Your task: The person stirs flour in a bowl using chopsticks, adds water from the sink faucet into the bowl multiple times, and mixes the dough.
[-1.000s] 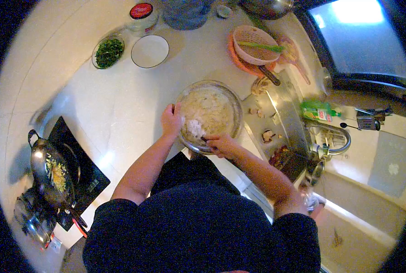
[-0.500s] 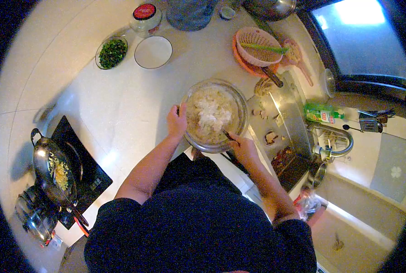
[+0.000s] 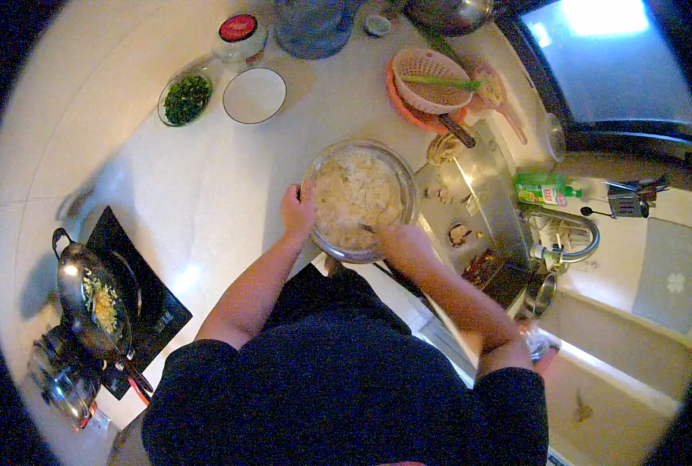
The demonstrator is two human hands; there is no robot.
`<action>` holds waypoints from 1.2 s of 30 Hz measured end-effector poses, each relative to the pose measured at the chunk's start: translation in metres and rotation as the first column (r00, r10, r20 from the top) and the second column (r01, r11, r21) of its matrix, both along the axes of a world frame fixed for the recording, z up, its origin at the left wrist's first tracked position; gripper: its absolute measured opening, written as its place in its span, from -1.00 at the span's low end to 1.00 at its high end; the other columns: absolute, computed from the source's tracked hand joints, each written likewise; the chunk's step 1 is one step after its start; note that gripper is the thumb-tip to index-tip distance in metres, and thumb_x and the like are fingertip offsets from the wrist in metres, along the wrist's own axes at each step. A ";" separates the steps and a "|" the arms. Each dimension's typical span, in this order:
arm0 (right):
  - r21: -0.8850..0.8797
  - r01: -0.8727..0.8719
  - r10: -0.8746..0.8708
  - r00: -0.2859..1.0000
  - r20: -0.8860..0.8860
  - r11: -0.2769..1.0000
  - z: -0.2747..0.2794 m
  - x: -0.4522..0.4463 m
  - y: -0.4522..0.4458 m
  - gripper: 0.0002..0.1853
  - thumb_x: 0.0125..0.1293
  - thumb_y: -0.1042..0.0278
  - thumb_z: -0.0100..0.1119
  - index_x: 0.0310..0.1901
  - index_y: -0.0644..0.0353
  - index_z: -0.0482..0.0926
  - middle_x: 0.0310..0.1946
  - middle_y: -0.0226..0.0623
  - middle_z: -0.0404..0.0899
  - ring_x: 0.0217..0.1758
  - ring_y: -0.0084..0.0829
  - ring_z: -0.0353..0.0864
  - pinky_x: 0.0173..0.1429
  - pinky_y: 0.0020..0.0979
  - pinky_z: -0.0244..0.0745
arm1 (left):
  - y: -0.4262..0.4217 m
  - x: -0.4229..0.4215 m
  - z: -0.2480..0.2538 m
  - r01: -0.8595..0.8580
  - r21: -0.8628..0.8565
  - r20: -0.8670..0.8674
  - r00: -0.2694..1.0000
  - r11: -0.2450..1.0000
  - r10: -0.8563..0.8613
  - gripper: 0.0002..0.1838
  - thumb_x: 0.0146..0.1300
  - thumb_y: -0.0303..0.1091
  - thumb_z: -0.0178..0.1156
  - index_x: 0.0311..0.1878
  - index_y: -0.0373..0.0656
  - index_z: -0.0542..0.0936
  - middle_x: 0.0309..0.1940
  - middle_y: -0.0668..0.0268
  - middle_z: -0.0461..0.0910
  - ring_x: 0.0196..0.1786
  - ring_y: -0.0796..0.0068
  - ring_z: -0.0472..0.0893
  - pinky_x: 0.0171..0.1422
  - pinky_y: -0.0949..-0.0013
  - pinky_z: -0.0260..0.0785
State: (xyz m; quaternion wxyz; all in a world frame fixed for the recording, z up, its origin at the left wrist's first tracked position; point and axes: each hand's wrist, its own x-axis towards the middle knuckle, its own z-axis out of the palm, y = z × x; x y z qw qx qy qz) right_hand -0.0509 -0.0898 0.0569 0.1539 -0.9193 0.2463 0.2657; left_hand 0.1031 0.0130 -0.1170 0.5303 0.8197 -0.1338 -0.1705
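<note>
A large round mixing bowl (image 3: 413, 194) sits near the counter's front edge. Inside it lies a pale, lumpy mixture (image 3: 357, 190). My left hand (image 3: 298, 208) is closed on the bowl's left rim. Over the lower right rim, my right hand (image 3: 405, 247) is wrapped round a thin, dark utensil (image 3: 369, 228) whose end dips into the mixture. Motion blurs this hand, and most of the utensil is hidden, so its exact kind does not show.
A wok (image 3: 90, 291) with chopped food sits on a black cooktop (image 3: 171, 314) at left. Behind are a dish of chopped greens (image 3: 187, 101), a white bowl (image 3: 254, 95) and a red-lidded jar (image 3: 238, 29). At right are a colander (image 3: 431, 81), the sink (image 3: 509, 256) and a faucet (image 3: 590, 245).
The white heap on the mixture has spread and blended into a more even mass. My right hand has moved slightly left over the bowl with the utensil. My left hand stays on the rim.
</note>
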 end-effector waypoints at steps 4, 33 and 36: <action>-0.217 -0.291 0.276 0.956 -0.096 0.932 0.032 0.039 -0.044 -0.80 0.18 0.31 -0.02 -0.18 0.00 0.54 -0.45 -0.18 0.58 -0.37 -0.19 0.63 -0.38 -0.20 0.54 | 0.003 0.001 -0.012 0.032 0.041 0.012 0.999 0.999 -0.033 -0.57 0.21 -0.05 0.05 -0.51 -0.29 0.39 -0.65 0.08 0.41 -0.57 0.20 0.36 -0.45 0.19 0.19; 0.672 0.568 -0.648 0.742 -0.169 0.476 -0.112 -0.031 -0.012 -0.69 0.16 0.36 0.04 -0.04 0.11 0.54 -0.57 -0.30 0.53 -0.47 -0.45 0.48 -0.32 -0.37 0.43 | 0.001 0.001 0.018 0.036 0.053 -0.032 0.999 0.998 -0.034 -0.59 0.22 -0.08 0.08 -0.53 -0.28 0.42 -0.68 0.20 0.38 -0.57 0.40 0.33 -0.44 0.29 0.23; 0.581 0.503 -0.627 0.779 0.016 0.640 -0.118 -0.020 -0.006 -0.71 0.16 0.34 0.07 -0.06 0.10 0.56 -0.48 -0.25 0.59 -0.43 -0.39 0.53 -0.29 -0.36 0.43 | -0.003 -0.001 0.013 0.028 0.074 -0.011 1.000 0.997 -0.027 -0.58 0.22 -0.07 0.07 -0.52 -0.28 0.41 -0.67 0.18 0.39 -0.57 0.37 0.34 -0.44 0.27 0.23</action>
